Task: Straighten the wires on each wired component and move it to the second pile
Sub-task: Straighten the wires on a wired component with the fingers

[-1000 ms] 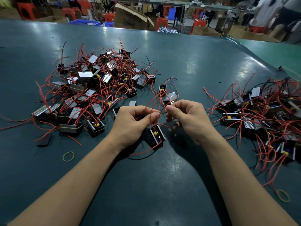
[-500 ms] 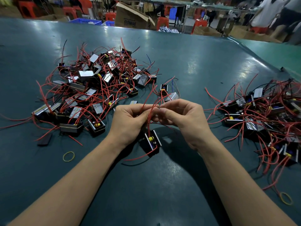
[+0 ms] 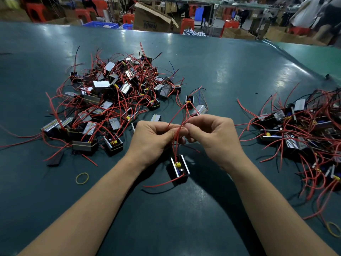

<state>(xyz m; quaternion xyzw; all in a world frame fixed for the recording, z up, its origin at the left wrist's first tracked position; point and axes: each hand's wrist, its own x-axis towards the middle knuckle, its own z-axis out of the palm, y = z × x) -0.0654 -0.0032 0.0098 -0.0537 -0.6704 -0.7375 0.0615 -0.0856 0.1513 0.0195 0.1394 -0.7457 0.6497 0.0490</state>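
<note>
Left hand: left hand [image 3: 153,139] has its fingers curled, thumb and fingertips pinching the red wires [image 3: 175,143] above the wired component [image 3: 179,167].
Right hand: right hand [image 3: 212,133] pinches the same red wires just beside the left, the two hands' fingertips nearly touching.
Wired component: black box with a yellow part on top, below the two hands at the end of its wires; whether it rests on the tabletop [image 3: 184,215] cannot be told.
First pile: first pile [image 3: 114,100], a tangle left of the component.
Second pile: second pile [image 3: 302,132], right of the component.
Rubber band: rubber band [image 3: 82,178], yellow, left of the component, near the first pile.
</note>
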